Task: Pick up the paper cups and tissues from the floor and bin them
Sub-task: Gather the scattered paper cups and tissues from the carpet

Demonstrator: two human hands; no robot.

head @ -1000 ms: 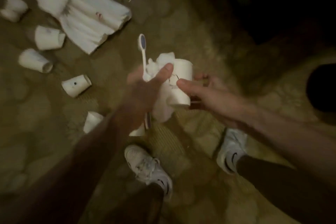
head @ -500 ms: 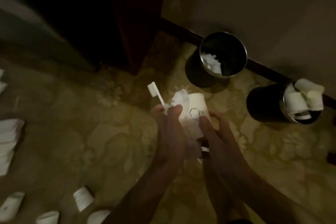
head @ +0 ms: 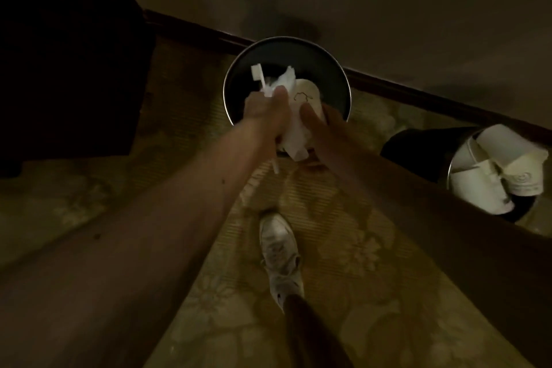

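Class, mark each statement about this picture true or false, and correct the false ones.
1. The left hand grips a toothbrush and tissue. True.
2. The paper cup lies on the carpet. False: the right hand holds it above the round bin.
3. The second bin, at the right, is empty. False: it holds paper cups.
4. One white shoe stands on the carpet. True.

No legible text; paper cup (head: 308,98) bears unreadable dark mark.
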